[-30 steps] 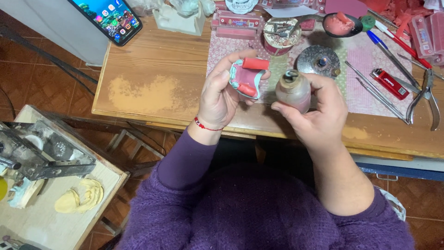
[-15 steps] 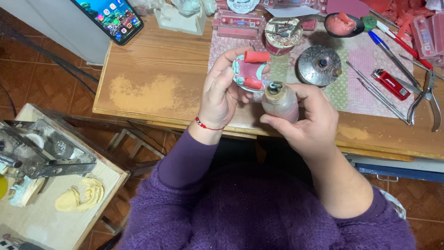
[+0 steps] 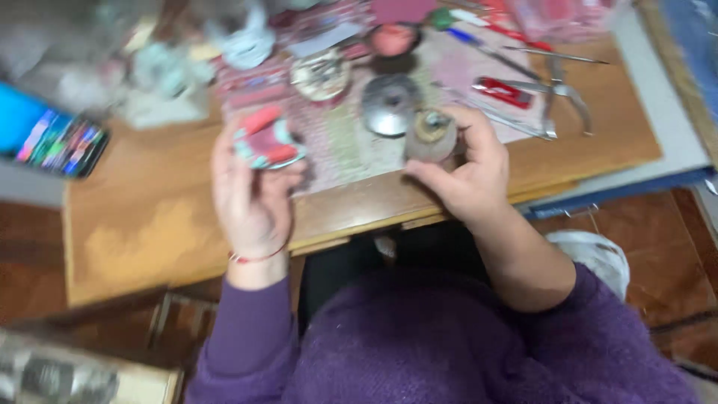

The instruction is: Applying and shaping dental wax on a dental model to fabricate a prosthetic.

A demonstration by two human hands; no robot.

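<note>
While much of the view is smeared by motion blur, a wooden tabletop [image 3: 149, 224] is seen spanning the upper half, with a patterned mat [image 3: 344, 142] laid toward its far right part. A purple sleeve [image 3: 247, 337] is worn on the left arm, and a red string is tied round that wrist. A phone with a lit screen [image 3: 60, 142] is seen at the tabletop's far left edge. Pliers [image 3: 561, 97] are laid near the far right corner, beside a small red rectangular object [image 3: 505, 91]. A round metal lid [image 3: 389, 112] is set on the mat. Over the near edge, a small red and teal object [image 3: 265, 142] is gripped by the curled fingers of the left hand [image 3: 250, 194]. Just right of it, a small brownish jar [image 3: 430, 135] is clasped by the fingers of the right hand [image 3: 467, 176].
</note>
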